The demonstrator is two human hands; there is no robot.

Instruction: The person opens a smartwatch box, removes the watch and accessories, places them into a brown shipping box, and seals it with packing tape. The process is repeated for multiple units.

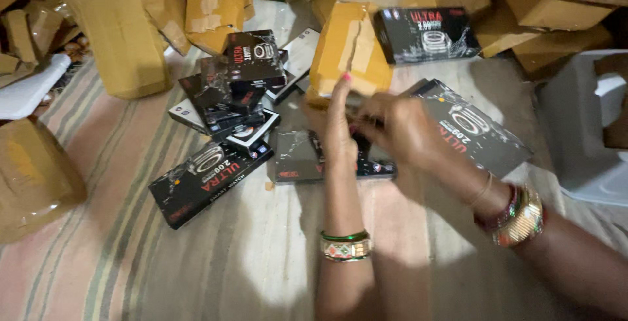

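on the striped mat (131,229), blurred left hand (338,121) open, right hand (392,128) fingers gripping something hidden.

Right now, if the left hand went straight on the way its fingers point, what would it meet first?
Most likely the tan package just beyond the left hand; its fingertips already overlap the package's lower edge, though depth is unclear.

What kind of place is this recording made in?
Probably a home or small stockroom used for packing goods on the floor: brown parcels are heaped around a striped mat, black boxes lie scattered, and both hands work over them.
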